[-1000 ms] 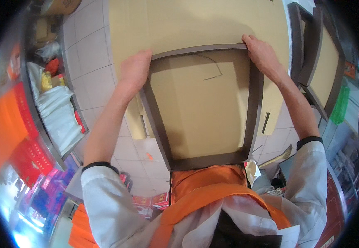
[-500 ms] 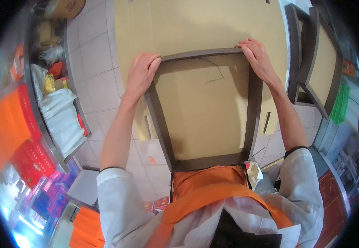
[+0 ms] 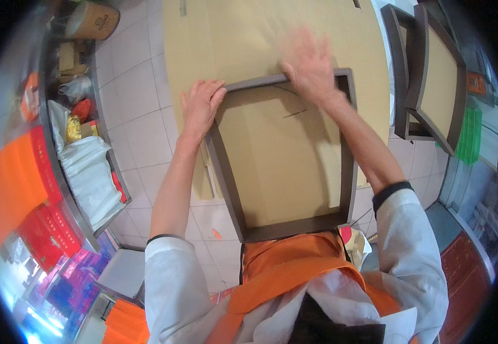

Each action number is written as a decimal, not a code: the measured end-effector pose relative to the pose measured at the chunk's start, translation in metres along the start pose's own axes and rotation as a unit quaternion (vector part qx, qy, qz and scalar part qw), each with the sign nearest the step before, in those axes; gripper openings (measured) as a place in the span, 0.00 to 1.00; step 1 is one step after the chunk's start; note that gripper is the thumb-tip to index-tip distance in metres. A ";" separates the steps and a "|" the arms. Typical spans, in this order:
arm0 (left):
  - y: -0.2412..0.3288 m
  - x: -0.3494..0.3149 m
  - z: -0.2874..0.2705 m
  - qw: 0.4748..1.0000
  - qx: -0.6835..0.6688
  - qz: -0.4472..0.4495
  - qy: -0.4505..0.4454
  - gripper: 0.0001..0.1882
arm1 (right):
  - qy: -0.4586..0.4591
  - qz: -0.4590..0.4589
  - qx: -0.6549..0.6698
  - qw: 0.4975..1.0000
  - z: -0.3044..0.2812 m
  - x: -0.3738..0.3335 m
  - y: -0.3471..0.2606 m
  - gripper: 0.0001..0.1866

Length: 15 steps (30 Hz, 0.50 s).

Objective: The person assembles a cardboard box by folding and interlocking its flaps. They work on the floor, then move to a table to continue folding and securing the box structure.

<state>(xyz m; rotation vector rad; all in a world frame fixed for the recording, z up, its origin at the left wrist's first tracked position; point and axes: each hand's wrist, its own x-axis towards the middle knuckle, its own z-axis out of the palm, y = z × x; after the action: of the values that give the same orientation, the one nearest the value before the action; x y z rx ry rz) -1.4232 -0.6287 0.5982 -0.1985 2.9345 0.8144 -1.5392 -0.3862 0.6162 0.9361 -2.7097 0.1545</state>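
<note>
Running lengthwise six-to-twelve o'clock, the dark-brown rectangular frame (image 3: 347, 172) has the curled left hand (image 3: 202, 108) gripping at ten, empty right hand (image 3: 311, 70) spread near twelve.

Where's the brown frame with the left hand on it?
In the head view, the brown frame is central, beyond the orange apron; the left hand is at its far left corner, the right hand over its far edge.
</note>
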 end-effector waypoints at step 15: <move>0.035 0.060 0.048 0.958 0.171 0.074 0.217 0.17 | 0.070 -0.002 0.066 0.995 0.008 0.002 0.013 0.28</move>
<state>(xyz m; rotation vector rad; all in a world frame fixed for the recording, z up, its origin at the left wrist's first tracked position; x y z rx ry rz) -1.4854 -0.5797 0.5675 -0.1463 3.4763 0.2861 -1.5504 -0.3782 0.6089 0.9291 -2.5948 0.3862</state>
